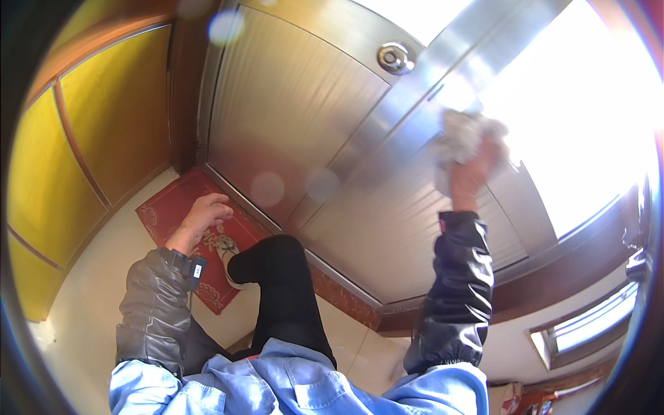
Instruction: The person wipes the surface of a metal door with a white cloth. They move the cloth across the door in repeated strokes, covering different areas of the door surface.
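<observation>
My right hand [480, 166] grips a crumpled greyish-white cloth [460, 136] against or just in front of the metal double door [306, 104], near the bright glass pane; both hand and cloth are blurred. Up and to the left of the cloth is a round door knob [395, 58]. My left hand [207, 213] hangs in the air over a red floor mat [171, 202], its fingers loosely bent and apart, holding nothing. Dark sleeve covers reach to both wrists, and a band with a small black device circles the left one.
A yellow-panelled cabinet [119, 104] with wooden trim stands at the left. The metal door sill [342, 277] crosses the pale tiled floor [98, 275]. My shod foot [226, 254] rests on the mat. A small window [594, 316] is at the lower right.
</observation>
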A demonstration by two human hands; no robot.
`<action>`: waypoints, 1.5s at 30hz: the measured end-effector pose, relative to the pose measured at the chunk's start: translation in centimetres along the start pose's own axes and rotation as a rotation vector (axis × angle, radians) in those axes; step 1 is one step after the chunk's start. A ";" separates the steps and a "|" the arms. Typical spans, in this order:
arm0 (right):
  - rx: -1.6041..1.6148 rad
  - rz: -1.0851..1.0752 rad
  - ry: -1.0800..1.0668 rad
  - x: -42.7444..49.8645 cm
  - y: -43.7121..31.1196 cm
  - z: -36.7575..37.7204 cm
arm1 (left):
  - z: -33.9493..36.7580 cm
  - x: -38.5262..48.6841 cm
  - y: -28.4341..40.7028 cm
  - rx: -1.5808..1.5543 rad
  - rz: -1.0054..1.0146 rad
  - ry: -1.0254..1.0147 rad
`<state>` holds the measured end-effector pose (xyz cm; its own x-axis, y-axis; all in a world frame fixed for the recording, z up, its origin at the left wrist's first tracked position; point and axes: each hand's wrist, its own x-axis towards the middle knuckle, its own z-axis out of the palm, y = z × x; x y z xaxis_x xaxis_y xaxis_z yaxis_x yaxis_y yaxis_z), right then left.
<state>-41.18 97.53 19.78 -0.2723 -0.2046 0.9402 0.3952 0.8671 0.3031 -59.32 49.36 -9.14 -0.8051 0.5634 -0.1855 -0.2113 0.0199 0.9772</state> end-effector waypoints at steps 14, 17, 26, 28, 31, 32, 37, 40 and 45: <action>-0.037 0.414 0.102 -7.3 14.6 -13.5 | -1.5 0.4 -1.4 0.069 -0.063 0.111; -0.080 0.727 0.119 -9.1 19.8 -16.2 | -1.3 0.7 -1.2 0.046 -0.059 0.097; 0.075 0.425 0.236 -5.3 9.5 -10.2 | -1.9 2.5 -3.6 0.010 -0.033 0.017; -0.100 0.281 -0.017 -4.8 6.4 -10.2 | -2.6 2.9 -4.4 0.000 -0.050 -0.008; -0.092 0.192 -0.071 -4.5 7.4 -13.1 | -3.8 3.1 -5.4 -0.003 -0.051 0.063; -0.062 0.139 -0.035 -4.7 9.0 -14.1 | -4.0 3.1 -5.6 0.009 -0.037 0.052; -0.034 0.714 0.060 -9.7 22.1 -20.3 | -4.2 2.9 -5.6 0.019 -0.061 0.088; -0.501 0.718 -0.007 -13.2 29.1 -22.9 | -3.4 2.5 -4.7 0.033 -0.049 0.056; 0.065 0.937 0.257 -14.1 27.5 -19.9 | -1.5 1.6 -2.2 -0.014 0.007 -0.002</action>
<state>-9.00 115.26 17.92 0.3308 0.4945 0.8038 0.3032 0.7508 -0.5868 -60.97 48.96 -11.75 -0.8053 0.5654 -0.1784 -0.2132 0.0047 0.9770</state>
